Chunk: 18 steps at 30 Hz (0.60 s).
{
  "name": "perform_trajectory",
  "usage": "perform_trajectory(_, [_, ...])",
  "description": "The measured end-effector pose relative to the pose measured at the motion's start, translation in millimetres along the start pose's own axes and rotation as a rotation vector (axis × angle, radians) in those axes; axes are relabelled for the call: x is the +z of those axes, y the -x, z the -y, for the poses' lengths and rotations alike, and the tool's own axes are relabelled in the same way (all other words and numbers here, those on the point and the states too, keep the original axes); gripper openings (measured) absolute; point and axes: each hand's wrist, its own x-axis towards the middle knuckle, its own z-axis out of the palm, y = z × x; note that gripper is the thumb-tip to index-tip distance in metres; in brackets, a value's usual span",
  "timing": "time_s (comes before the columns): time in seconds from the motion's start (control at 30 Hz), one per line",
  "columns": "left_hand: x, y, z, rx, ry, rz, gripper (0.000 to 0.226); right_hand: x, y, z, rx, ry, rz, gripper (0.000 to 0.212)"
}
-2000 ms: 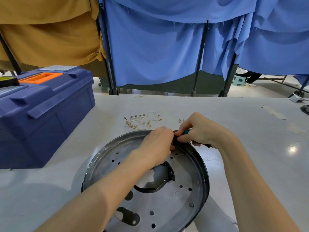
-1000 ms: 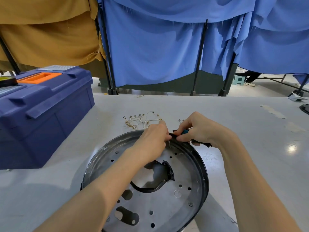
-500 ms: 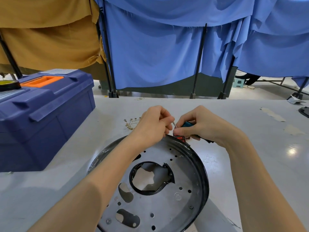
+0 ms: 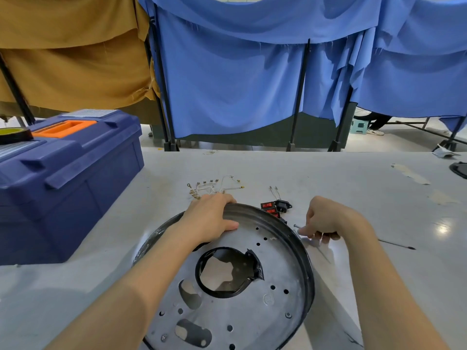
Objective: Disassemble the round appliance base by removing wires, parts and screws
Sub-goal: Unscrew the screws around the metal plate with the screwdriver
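While left hand (image 4: 209,219) grips base rim (image 4: 255,209) to steady it, right hand (image 4: 326,221) — curled — pinches a small metal part (image 4: 296,226) alongside.

The round base (image 4: 280,261) lies flat-side up on the bench, silver plate inside a dark rim; a black-ringed opening pierces its middle; a screw (image 4: 288,315) sits near its right edge; loose wires (image 4: 214,189), red switches (image 4: 267,205) and a black socket (image 4: 283,205) lie just beyond.

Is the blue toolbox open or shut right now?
Shut: the toolbox lid sits down on its body, orange handle flat on top.
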Motion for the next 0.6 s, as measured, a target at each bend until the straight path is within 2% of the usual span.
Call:
perform_trajectory(0.1, [0,-2,0,-0.004,-0.006,0.004,0.05,5,-2,1,0.006,-0.021,0.029,0.033])
perform_trajectory(0.33, [-1,-2,2,-0.004,-0.032,0.021,0.048,6,-2,1,0.003,-0.014,0.034,0.034])
perform_trajectory(0.47, [-2,-3,2,-0.015,-0.053,0.024,0.051,3,-2,-1,-0.003,0.001,-0.009,0.04])
perform_trajectory(0.6, [-4,-5,1,-0.044,-0.085,0.032,0.049,-11,6,1,-0.154,-0.116,-0.106,0.054])
